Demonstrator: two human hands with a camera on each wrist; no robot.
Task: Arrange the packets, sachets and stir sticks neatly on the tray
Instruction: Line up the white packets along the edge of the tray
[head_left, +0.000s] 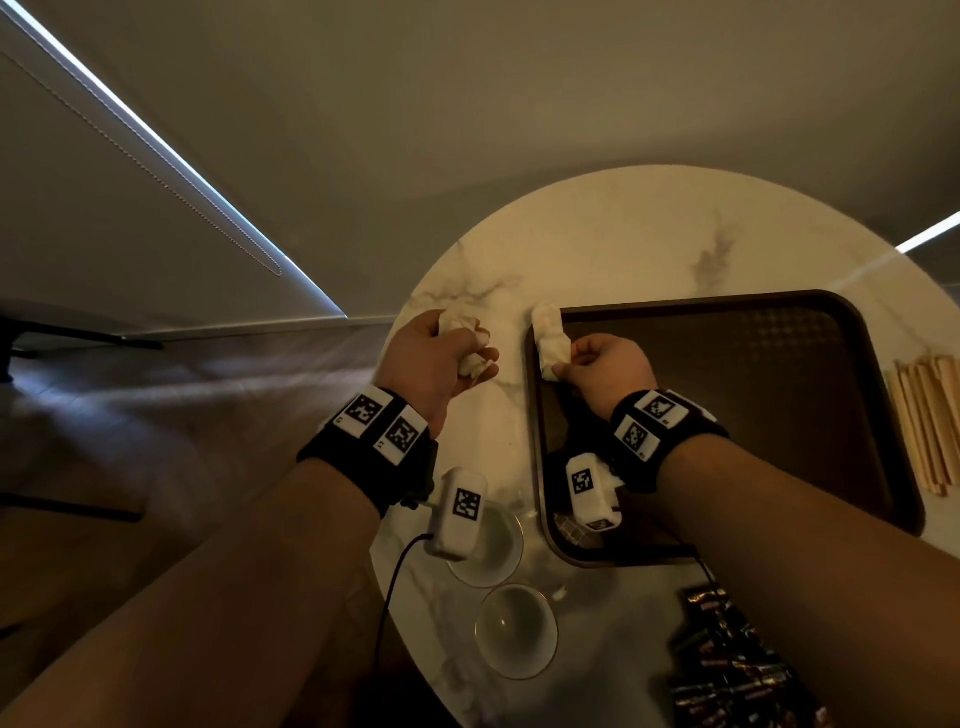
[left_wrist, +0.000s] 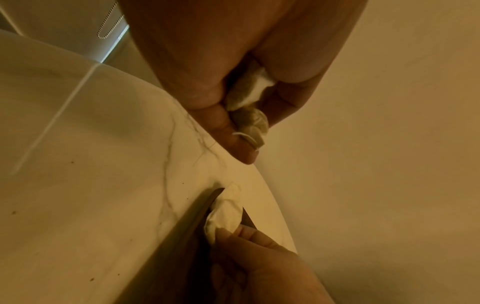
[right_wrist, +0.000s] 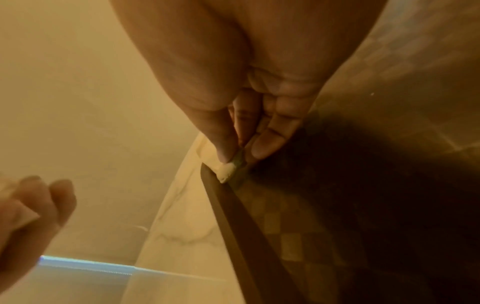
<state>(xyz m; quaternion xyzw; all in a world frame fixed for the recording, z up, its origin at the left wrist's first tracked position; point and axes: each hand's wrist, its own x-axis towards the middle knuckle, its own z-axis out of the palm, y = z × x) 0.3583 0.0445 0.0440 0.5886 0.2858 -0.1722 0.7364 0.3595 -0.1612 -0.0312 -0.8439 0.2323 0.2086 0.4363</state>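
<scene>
My left hand (head_left: 480, 358) grips a crumpled bunch of white sachets (head_left: 470, 366) above the marble table (head_left: 623, 234), just left of the tray. In the left wrist view the bunch of sachets (left_wrist: 250, 96) bulges out between curled fingers (left_wrist: 241, 148). My right hand (head_left: 563, 368) pinches another white sachet bundle (head_left: 548, 332) that lies across the left rim of the dark brown tray (head_left: 753, 395). The right wrist view shows thumb and finger nipping the bundle's end (right_wrist: 226, 171) at the tray's rim (right_wrist: 223, 205). Wooden stir sticks (head_left: 930, 421) lie right of the tray. Dark packets (head_left: 727, 670) are piled at the near right.
Two glass cups (head_left: 496, 551) (head_left: 517, 631) stand on the table near my left wrist, beside the tray's near-left corner. The round table's edge curves close behind my left hand, with floor below. The tray's inside is bare apart from my right hand.
</scene>
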